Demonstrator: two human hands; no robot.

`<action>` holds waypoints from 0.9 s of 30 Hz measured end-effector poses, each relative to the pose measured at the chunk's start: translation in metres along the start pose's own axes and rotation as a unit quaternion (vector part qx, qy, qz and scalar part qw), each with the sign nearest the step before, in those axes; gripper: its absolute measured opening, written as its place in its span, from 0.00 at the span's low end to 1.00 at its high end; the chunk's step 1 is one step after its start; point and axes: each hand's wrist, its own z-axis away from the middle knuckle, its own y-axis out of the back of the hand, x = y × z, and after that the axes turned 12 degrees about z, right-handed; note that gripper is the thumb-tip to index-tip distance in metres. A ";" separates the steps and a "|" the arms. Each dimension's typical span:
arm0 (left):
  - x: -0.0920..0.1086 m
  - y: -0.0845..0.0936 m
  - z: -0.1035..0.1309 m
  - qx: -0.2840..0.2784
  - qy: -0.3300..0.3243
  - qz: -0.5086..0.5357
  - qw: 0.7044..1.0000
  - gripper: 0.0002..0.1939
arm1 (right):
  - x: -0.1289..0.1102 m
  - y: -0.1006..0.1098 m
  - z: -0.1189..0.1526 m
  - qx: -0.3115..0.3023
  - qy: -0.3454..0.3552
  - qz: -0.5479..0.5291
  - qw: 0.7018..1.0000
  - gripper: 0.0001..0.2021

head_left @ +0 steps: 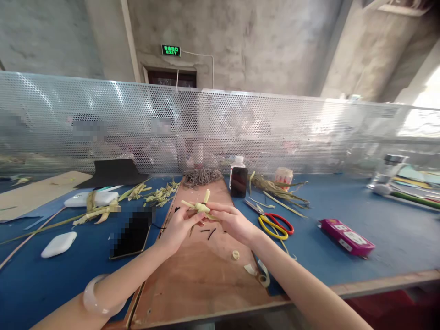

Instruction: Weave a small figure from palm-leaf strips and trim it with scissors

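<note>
Both hands meet over the brown board in the middle, fingers closed around a small pale-yellow woven piece (202, 207) that looks made of leaf strips. One strip end sticks up from it and another points left. My left hand (178, 225) pinches its left side, thumb toward the middle. On the other side, my right hand (234, 221) grips it with bent fingers; some fingertips are hidden. Scissors (275, 224) with one yellow and one red handle lie right of my right hand. A small curled strip (235, 255) rests on the board below the hands.
A black phone (132, 233) and a white case (59, 244) lie left. A white bottle (238, 161) stands behind an upright dark phone (239, 182). Dry strips (282, 189), a magenta pack (347, 237) and a lidded clear cup (388, 170) are right. A perforated metal screen (223, 119) borders the back.
</note>
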 end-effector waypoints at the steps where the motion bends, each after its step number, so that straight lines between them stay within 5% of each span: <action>1: 0.000 0.001 -0.001 0.002 -0.003 0.004 1.000 0.14 | -0.001 -0.004 -0.001 -0.009 -0.006 -0.003 1.000 0.17; 3: 0.000 0.003 -0.001 0.000 -0.007 0.014 1.000 0.14 | -0.002 -0.010 -0.002 -0.011 -0.014 0.027 0.999 0.19; 6: 0.002 0.002 0.000 -0.003 -0.008 0.023 1.000 0.14 | -0.009 -0.007 -0.001 0.058 -0.019 0.258 0.964 0.22; 8: 0.004 0.001 0.002 -0.003 -0.007 0.031 1.000 0.15 | -0.018 0.010 0.006 0.129 -0.026 0.444 0.886 0.20; 10: 0.006 -0.001 0.003 -0.008 -0.013 0.043 0.999 0.17 | -0.027 0.039 0.019 0.173 -0.035 0.517 0.837 0.17; 12: 0.008 -0.001 0.003 -0.015 -0.025 0.053 0.998 0.23 | -0.030 0.074 0.037 0.209 -0.073 0.645 0.732 0.14; 15: 0.006 0.000 0.002 -0.018 -0.030 0.055 0.998 0.28 | -0.019 0.119 0.064 0.179 -0.150 0.721 0.653 0.10; 18: 0.002 0.003 0.000 -0.019 -0.021 0.052 0.998 0.21 | 0.005 0.142 0.080 0.137 -0.211 0.763 0.595 0.17; 22: 0.001 0.005 -0.001 -0.027 -0.029 0.048 0.998 0.14 | 0.025 0.150 0.081 0.098 -0.226 0.793 0.557 0.18; 27: 0.006 0.001 0.002 -0.024 -0.005 0.056 0.998 0.12 | 0.016 0.152 0.072 0.066 -0.259 0.784 0.560 0.11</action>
